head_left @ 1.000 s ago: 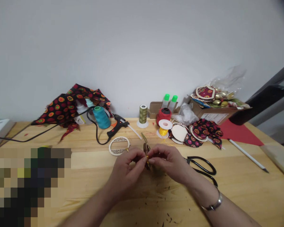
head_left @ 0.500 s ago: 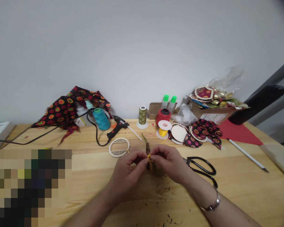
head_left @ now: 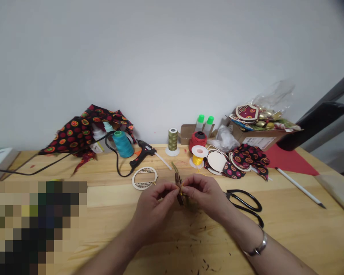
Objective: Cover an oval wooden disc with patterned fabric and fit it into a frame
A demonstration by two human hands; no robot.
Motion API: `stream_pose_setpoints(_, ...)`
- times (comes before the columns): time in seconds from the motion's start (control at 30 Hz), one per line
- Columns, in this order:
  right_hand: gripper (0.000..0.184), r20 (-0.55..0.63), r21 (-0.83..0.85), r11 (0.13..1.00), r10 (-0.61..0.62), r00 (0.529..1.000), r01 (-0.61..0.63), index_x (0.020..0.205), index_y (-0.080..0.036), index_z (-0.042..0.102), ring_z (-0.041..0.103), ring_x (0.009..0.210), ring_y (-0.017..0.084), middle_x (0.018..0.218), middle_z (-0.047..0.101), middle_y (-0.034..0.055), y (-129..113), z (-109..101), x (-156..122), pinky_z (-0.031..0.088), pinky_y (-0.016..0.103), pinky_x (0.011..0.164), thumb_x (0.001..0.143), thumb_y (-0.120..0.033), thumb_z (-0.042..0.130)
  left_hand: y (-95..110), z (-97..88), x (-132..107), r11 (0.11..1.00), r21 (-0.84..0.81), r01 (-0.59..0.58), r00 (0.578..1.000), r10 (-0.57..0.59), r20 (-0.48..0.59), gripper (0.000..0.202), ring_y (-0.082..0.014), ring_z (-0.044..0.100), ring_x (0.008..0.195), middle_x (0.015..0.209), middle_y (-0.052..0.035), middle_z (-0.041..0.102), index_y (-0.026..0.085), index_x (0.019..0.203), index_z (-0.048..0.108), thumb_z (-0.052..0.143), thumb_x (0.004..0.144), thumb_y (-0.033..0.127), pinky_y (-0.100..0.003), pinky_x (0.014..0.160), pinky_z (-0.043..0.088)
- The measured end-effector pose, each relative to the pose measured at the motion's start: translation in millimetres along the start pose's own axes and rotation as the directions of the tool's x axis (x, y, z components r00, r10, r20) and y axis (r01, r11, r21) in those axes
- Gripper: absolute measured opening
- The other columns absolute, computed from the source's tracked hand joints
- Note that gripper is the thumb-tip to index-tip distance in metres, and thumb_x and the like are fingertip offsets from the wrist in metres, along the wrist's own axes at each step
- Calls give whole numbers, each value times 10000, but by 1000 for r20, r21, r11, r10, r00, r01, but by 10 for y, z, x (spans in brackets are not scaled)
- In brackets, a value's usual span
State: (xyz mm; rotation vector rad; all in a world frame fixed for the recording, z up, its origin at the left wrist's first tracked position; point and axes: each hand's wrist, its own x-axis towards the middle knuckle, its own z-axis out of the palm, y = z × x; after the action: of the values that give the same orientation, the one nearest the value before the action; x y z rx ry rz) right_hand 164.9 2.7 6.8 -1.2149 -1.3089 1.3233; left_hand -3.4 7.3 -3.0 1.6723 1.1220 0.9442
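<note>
My left hand (head_left: pixel 154 206) and my right hand (head_left: pixel 206 196) meet over the middle of the wooden table (head_left: pixel 289 229). Both pinch a small brown and olive tassel-like piece (head_left: pixel 178 183) bound with yellow thread (head_left: pixel 181 188). The fingers of each hand are closed on it; the piece stands roughly upright between the fingertips. A silver bracelet (head_left: pixel 259 246) sits on my right wrist. A round white lattice disc (head_left: pixel 145 178) lies just left of my hands.
Black scissors (head_left: pixel 245 206) lie right of my hands. Behind are a glue gun (head_left: pixel 143 152), teal (head_left: pixel 122 143), olive (head_left: pixel 172 139), red (head_left: pixel 198 139) and yellow (head_left: pixel 199 156) thread spools, patterned fabric (head_left: pixel 80 131), a cardboard box (head_left: pixel 260 135), a pencil (head_left: pixel 299 188).
My fingertips have shifted slightly on the piece and the yellow thread sits tighter between them. The hands stay in the same place.
</note>
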Motion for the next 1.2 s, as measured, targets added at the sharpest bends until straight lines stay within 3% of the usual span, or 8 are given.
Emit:
stream_pose_setpoints(0.5,74,51,41,994,-99,994,97,655,-173,647,513,593,112,610,592,-24,-27,6,-16,414,253,595,649,-223,703,51,2,-7,997,55,-48,999,46,29,137,-138,590,657,692,4,662,185,755,675,561,802,245,-230,616,451)
stream_pose_setpoints(0.87,210,151,197,980,-13,988,-18,724,-175,629,515,568,99,632,580,-37,16,-11,13,419,244,550,598,-275,765,53,7,-14,987,136,-85,994,75,74,151,-135,586,628,657,7,660,190,726,681,558,798,238,-227,597,439)
stream_pose_setpoints(1.2,198,113,150,988,12,994,-29,666,-163,656,510,570,100,605,596,-27,-20,-9,9,404,248,563,577,-291,777,84,13,-16,969,207,-137,991,135,21,145,-129,570,595,624,10,638,184,705,667,551,785,220,-224,571,431)
